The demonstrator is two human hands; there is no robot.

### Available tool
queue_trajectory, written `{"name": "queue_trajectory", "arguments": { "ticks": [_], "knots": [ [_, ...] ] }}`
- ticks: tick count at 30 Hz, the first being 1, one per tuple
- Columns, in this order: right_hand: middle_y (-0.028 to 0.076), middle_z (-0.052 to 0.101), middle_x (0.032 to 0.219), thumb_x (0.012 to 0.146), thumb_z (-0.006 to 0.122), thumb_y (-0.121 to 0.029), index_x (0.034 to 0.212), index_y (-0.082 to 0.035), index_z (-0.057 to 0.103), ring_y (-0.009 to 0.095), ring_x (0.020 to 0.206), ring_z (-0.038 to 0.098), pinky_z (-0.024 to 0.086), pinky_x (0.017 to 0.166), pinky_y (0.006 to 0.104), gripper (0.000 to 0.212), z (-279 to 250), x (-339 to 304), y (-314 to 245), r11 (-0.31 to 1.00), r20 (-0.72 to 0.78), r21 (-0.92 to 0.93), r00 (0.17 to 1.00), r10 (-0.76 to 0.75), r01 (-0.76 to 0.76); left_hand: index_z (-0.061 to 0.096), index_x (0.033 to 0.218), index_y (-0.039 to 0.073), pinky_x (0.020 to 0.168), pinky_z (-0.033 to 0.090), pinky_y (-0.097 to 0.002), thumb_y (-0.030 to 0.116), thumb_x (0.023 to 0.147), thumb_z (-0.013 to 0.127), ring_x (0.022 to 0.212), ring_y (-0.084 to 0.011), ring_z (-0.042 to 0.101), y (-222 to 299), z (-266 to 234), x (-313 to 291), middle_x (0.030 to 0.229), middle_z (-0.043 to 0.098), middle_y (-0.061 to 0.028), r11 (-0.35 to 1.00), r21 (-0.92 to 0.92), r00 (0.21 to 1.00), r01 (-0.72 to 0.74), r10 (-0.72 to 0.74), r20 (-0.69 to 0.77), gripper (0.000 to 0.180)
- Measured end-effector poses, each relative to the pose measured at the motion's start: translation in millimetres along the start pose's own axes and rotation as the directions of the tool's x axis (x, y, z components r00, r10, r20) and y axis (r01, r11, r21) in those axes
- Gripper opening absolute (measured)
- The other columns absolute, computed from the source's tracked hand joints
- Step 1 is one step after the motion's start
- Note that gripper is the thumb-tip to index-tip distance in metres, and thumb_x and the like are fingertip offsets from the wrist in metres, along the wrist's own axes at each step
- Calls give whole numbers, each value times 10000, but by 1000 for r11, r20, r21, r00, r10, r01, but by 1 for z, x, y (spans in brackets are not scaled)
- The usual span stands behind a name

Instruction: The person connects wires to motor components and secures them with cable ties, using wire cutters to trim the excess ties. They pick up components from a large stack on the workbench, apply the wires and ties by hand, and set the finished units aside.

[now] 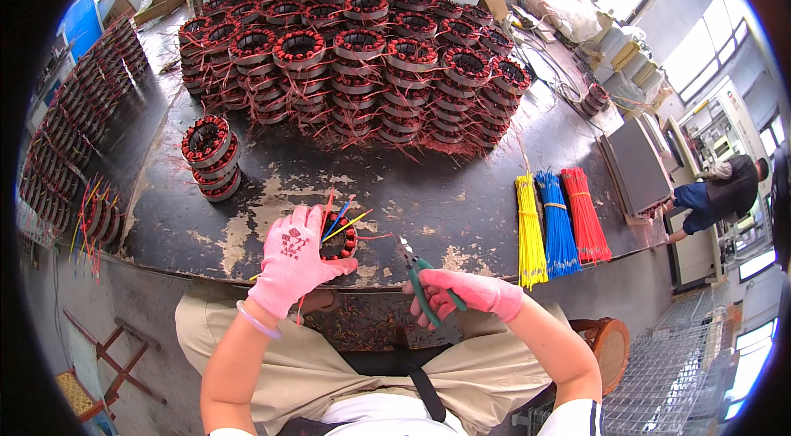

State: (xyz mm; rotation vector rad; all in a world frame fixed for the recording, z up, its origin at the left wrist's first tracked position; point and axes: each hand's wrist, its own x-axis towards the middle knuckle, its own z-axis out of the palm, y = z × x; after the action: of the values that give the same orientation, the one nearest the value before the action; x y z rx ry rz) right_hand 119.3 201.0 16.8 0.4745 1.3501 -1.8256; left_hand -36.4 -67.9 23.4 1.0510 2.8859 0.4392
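My left hand (298, 259), in a pink glove, grips the left side of a motor stator (349, 246), a dark ring with red copper windings. The thumb lies along its near side, while the other fingertips are partly hidden. Red, blue and yellow lead wires (336, 222) stick up from the ring beside the fingers. One thin copper wire (377, 236) stretches from the ring to the right. Close to that wire's end are the jaws of the green-handled cutting pliers (422, 288). My right hand (466, 294), gloved in pink too, is closed around the pliers' handles.
Many stacked stators (358, 53) fill the back of the table (280, 160); a short stack (212, 157) stands nearer on the left. Yellow (530, 230), blue (558, 226) and red wire bundles (586, 218) lie at the right. Another person (725, 193) is at the far right.
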Motion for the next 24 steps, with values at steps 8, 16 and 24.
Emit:
{"name": "queue_trajectory", "arguments": {
  "ticks": [8, 16, 24],
  "knots": [
    [147, 674, 1109, 1054, 436, -516, 1375, -28, 528, 258, 955, 708, 585, 858, 370, 591, 7, 3, -2, 999, -24, -30, 1000, 17, -17, 546, 1319, -24, 952, 485, -435, 640, 655, 816, 1069, -336, 614, -8, 5, -1, 1193, 585, -155, 998, 8, 995, -66, 67, -70, 977],
    [125, 686, 1011, 1047, 437, -520, 1304, -17, 567, 231, 846, 709, 580, 771, 339, 580, 19, 9, -13, 997, -134, -78, 990, -31, 21, 548, 1305, -20, 943, 485, -424, 650, 656, 807, 1038, -323, 612, -10, 8, -1, 1161, 585, -150, 995, 9, 990, -96, 96, -104, 968],
    [104, 656, 816, 1052, 461, -470, 1155, 7, 565, 194, 654, 650, 531, 562, 331, 499, 29, 17, -9, 981, -236, -160, 960, -149, 113, 543, 1335, -28, 969, 474, -453, 607, 658, 829, 1105, -349, 606, -9, 5, -1, 1218, 588, -160, 998, -30, 997, -58, 57, -57, 971]
  ]
}}
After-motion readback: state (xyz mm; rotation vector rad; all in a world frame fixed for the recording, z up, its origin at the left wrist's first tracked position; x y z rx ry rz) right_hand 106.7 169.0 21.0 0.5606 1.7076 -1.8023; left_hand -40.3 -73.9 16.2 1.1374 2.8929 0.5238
